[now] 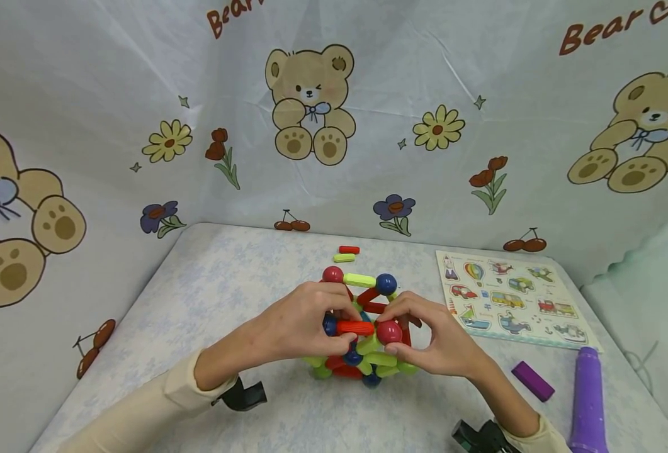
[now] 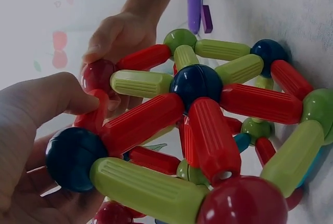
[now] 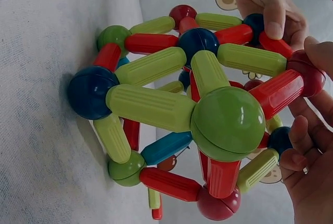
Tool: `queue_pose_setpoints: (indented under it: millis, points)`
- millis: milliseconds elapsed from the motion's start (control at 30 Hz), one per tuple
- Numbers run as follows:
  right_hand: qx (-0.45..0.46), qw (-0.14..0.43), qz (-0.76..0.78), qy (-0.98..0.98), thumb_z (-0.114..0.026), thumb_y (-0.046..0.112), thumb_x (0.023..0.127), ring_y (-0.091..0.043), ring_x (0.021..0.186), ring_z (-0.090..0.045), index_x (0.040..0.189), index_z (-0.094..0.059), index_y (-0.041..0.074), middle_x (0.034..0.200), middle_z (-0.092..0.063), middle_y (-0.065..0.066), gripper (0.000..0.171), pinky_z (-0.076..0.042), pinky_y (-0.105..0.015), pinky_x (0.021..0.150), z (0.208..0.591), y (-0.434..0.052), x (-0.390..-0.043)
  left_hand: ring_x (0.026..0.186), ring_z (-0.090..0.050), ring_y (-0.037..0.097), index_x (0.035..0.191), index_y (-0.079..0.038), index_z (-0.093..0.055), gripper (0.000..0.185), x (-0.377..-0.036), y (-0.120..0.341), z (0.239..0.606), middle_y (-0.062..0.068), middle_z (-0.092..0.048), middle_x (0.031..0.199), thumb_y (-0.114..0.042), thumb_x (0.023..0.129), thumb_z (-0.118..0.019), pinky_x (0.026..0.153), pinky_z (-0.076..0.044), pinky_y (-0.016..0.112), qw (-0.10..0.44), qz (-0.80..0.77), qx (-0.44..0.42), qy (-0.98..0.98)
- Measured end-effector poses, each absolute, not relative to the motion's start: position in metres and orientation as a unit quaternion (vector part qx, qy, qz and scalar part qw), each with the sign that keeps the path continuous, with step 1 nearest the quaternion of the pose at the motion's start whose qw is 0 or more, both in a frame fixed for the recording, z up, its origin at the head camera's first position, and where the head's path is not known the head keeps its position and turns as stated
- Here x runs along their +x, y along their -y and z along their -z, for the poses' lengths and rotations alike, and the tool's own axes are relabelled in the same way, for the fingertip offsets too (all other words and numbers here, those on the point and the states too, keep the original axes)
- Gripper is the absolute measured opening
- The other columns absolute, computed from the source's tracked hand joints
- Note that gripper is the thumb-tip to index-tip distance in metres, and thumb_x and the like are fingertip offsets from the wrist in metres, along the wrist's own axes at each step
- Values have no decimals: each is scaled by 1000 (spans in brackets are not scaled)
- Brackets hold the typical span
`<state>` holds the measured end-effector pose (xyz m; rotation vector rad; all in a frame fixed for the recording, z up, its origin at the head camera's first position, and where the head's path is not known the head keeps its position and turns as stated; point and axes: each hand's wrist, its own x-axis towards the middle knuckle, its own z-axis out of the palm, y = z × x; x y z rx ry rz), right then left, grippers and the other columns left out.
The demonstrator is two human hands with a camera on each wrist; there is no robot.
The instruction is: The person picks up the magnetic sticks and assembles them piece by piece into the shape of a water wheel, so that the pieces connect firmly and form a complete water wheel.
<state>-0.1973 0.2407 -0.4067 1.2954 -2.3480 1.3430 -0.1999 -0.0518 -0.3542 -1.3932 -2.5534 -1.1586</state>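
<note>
A ball-and-rod toy frame (image 1: 362, 327) of red, green and blue pieces stands on the table's middle. My left hand (image 1: 345, 328) pinches a short red rod (image 1: 355, 328) on the frame's near top edge, beside a dark blue ball (image 1: 329, 324). In the left wrist view the thumb (image 2: 62, 94) lies against that rod (image 2: 96, 112). My right hand (image 1: 393, 332) pinches the red ball (image 1: 389, 331) at the rod's other end, with its fingers curled round the ball (image 3: 309, 73) in the right wrist view. The frame's underside rests on the cloth.
A vehicle puzzle board (image 1: 509, 299) lies at the right. Nearer me are a purple block (image 1: 532, 380) and a purple cylinder (image 1: 587, 396). One loose red rod (image 1: 349, 250) and one green rod (image 1: 344, 257) lie behind the frame. Bear-print curtains wall the table's back and left.
</note>
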Motion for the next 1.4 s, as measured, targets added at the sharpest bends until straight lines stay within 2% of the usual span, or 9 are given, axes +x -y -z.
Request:
queue_pose_setpoints:
  millis: [367, 533, 633, 733, 833, 933, 1167, 1267, 1400]
  points:
    - [434, 75, -450, 777, -90, 4, 82, -12, 86, -57, 124, -72, 21, 110, -69, 5, 49, -49, -26, 67, 407, -245, -199, 87, -61, 3, 103, -12, -81, 13, -208, 45, 359, -5, -71, 99, -13, 90, -84, 74, -57, 18, 4, 394, -473, 788]
    - [428, 69, -444, 784, -90, 5, 83, -10, 88, -58, 126, -72, 22, 112, -69, 5, 49, -50, -26, 68, 404, -247, -200, 87, -62, 2, 107, -13, -81, 16, -215, 47, 355, -5, -72, 100, -20, 92, -86, 75, -57, 19, 24, 385, -487, 784]
    - [426, 70, -443, 786, -89, 6, 84, -12, 88, -59, 127, -72, 22, 114, -70, 5, 50, -50, -26, 67, 403, -250, -200, 83, -64, 8, 108, -13, -82, 17, -229, 54, 349, -6, -73, 99, -20, 93, -87, 70, -57, 24, 59, 397, -481, 780]
    - [434, 90, -449, 776, -88, 5, 86, -14, 87, -59, 128, -73, 18, 115, -72, 2, 46, -49, -26, 66, 404, -252, -203, 84, -67, 11, 108, -12, -82, 14, -253, 64, 344, -6, -75, 98, -16, 95, -85, 74, -60, 29, 97, 414, -451, 784]
    - [440, 122, -459, 762, -85, 5, 90, -15, 86, -58, 127, -73, 13, 114, -73, -4, 39, -47, -26, 66, 404, -253, -206, 89, -69, 11, 111, -10, -81, 13, -288, 73, 345, -4, -76, 99, -15, 98, -81, 82, -62, 34, 111, 411, -415, 804]
    - [439, 149, -465, 755, -82, 4, 93, -15, 86, -57, 126, -72, 10, 116, -72, -9, 35, -46, -26, 65, 404, -252, -208, 94, -70, 13, 114, -10, -80, 15, -327, 75, 359, -1, -76, 104, -16, 102, -77, 86, -63, 38, 82, 394, -391, 828]
    - [387, 172, -454, 784, -77, -9, 90, -9, 90, -57, 130, -72, 13, 129, -67, -7, 45, -48, -26, 65, 409, -253, -210, 112, -70, 21, 126, -8, -77, 25, -400, 60, 425, 4, -75, 123, -20, 105, -72, 94, -62, 37, -83, 304, -372, 873]
    - [377, 182, -451, 788, -76, -10, 90, -10, 90, -55, 130, -72, 12, 131, -66, -8, 46, -48, -28, 65, 412, -253, -211, 119, -68, 25, 130, -9, -76, 27, -414, 52, 446, 6, -73, 130, -17, 104, -72, 99, -59, 38, -109, 255, -381, 882]
    - [373, 185, -451, 789, -76, -10, 90, -10, 90, -55, 131, -71, 13, 132, -66, -8, 47, -48, -26, 65, 413, -250, -212, 118, -67, 25, 129, -9, -77, 28, -419, 43, 459, 7, -73, 129, -15, 102, -75, 103, -57, 40, -107, 216, -387, 890]
